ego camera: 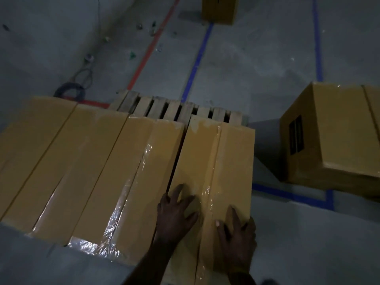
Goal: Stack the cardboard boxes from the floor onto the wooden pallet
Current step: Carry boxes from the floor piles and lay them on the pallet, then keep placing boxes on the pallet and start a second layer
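A row of yellow-brown cardboard boxes (86, 161) sits side by side across the slatted wooden pallet (174, 109), sealed with glossy clear tape that catches the light, and only the pallet's far slats peek out beyond them. They're packed flank to flank, which looks like a deliberate tight layer, a flat base for whatever goes on next.

Down at the near end, both hands are on the rightmost taped cardboard box (213, 161). A narrow dark gap runs between it and its neighbour, so my read is that this one is being nudged into line to close that seam.

The left hand (174, 214) lies flat on the box top right beside the gap, fingers spread and straight, pressing and not gripping. The right hand (236, 235) sits near the box's right edge, fingers likewise splayed across the top, with the outer fingers seeming to drape toward the side; it's dim, so I can't tell whether they hook over. The hands are apart from each other, both open-palmed, nothing clamped.

Work remains: a large yellow-brown cardboard box with a dark printed label (329, 136) waits on the grey concrete floor (257, 58) to the right, well apart from the pallet, and another small yellow box (219, 10) stands far off at the top.
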{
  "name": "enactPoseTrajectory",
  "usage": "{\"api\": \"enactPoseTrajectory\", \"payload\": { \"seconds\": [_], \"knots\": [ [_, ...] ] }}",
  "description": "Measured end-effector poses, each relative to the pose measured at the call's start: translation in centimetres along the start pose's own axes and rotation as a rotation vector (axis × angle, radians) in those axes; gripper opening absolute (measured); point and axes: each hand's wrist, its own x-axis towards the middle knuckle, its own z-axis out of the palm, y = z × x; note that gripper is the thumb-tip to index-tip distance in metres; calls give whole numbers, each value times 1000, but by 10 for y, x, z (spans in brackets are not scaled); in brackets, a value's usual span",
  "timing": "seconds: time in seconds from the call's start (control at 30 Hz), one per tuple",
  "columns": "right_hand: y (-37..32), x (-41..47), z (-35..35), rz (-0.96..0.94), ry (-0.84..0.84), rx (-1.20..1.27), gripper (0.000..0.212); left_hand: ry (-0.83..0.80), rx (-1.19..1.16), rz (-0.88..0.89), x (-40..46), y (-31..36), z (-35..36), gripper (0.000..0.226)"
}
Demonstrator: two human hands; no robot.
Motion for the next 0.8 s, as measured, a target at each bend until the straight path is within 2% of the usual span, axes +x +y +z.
{"api": "enactPoseTrajectory", "payload": {
  "seconds": [0.13, 0.27, 0.4, 0.5, 0.63, 0.8],
  "knots": [
    [7, 7, 33, -56, -30, 8, 76, -98, 62, -52, 4, -20, 18, 65],
    [7, 9, 45, -61, -118, -23, 86, -209, 153, -27, -7, -36, 38, 75],
    [0, 13, 25, -23, -305, -88, 97, -339, 173, -135, -13, -18, 33, 80],
    [-1, 12, -12, -65, -403, -163, 90, -377, 149, -193, -18, 16, 17, 83],
    [9, -4, -76, -109, -256, -194, 72, -346, 151, -133, -40, 78, -1, 74],
    [49, -22, -173, -183, -174, -232, 68, -258, 62, -118, -64, 180, -30, 70]
  ]
}}
